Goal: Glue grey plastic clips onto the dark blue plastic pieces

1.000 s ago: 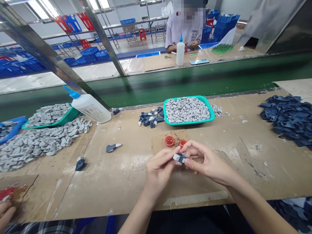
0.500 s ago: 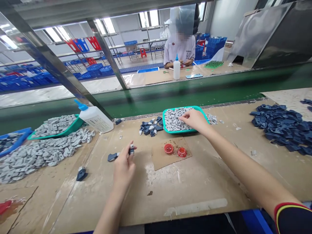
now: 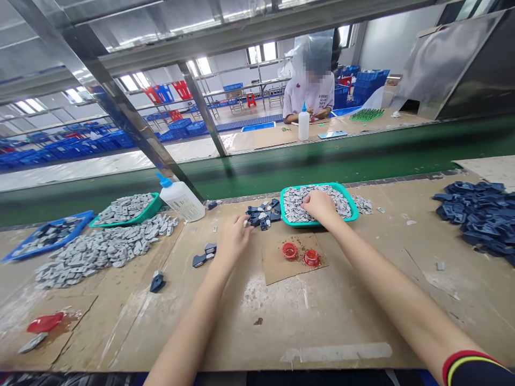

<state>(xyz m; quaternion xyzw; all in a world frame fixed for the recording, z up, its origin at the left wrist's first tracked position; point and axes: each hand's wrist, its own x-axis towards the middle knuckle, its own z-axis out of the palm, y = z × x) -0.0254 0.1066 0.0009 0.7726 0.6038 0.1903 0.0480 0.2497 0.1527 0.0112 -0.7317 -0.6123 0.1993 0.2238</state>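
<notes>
Hand [image 3: 322,207] at flat, angular grey pieces [image 3: 292,207]

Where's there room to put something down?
Mostly bare: cardboard between the forearms, nearer than the red cups; also between the right forearm and dark-blue pile, except little bits. Crowded: green tray under the right hand, grey heap at left.

Grey pieces [image 3: 293,208] fill a tray [image 3: 354,214] beside navy parts [image 3: 256,217].
</notes>
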